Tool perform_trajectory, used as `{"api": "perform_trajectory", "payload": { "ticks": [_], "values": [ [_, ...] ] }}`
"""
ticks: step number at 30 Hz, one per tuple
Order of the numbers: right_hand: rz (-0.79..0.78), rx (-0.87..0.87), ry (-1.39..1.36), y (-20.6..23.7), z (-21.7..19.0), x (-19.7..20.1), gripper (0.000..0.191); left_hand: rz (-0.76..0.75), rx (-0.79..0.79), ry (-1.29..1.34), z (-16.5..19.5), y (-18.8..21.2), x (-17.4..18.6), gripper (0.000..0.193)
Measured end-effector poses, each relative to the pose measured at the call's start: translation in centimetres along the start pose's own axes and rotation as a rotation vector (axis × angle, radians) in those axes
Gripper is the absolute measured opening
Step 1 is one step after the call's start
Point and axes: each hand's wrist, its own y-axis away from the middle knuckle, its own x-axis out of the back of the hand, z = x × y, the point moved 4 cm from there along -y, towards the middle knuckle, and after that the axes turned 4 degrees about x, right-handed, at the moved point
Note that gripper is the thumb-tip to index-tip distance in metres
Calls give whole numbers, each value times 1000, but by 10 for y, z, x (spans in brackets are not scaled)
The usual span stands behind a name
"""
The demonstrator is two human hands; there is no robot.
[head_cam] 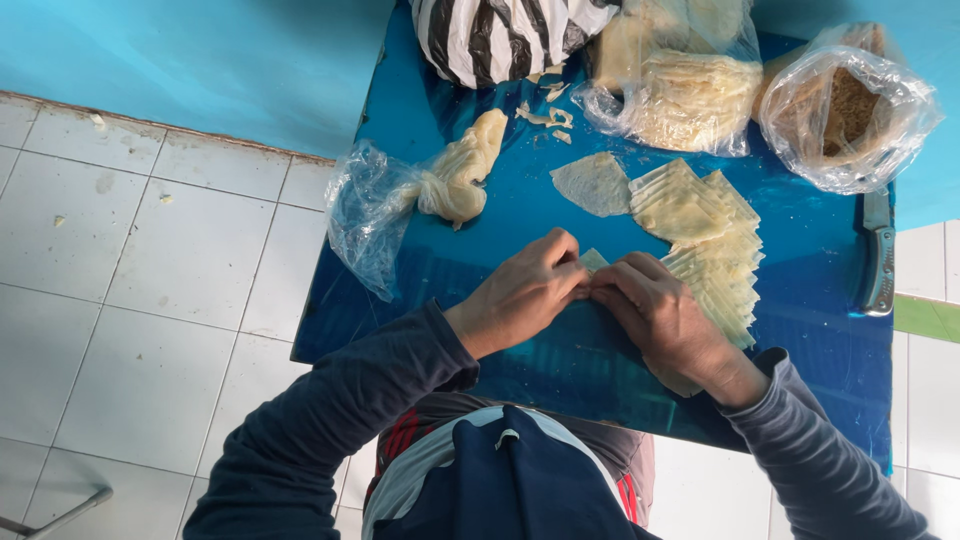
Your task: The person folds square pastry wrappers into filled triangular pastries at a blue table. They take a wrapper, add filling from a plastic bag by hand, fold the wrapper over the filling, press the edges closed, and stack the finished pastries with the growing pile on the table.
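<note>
My left hand and my right hand meet over the blue table, fingertips pinched together on a small pale pastry sheet, folding it. Just right of my hands lies a fanned stack of thin pale pastry sheets. A single loose sheet rests beyond my hands. Both sleeves are dark grey.
A clear plastic bag with a lump of dough lies at the table's left. Behind are a black-and-white striped bag, a bag of pastry sheets and a bag of brown filling. A knife lies at the right edge. White floor tiles lie left.
</note>
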Motion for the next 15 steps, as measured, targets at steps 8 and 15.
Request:
{"api": "perform_trajectory", "payload": {
  "ticks": [8, 15],
  "values": [
    [-57, -54, -98, -2, 12, 0, 24, -115, 211, 15, -9, -8, -3, 14],
    [15, -75, -30, 1, 9, 4, 14, -125, 301, 148, -13, -11, -1, 29]
  ]
}}
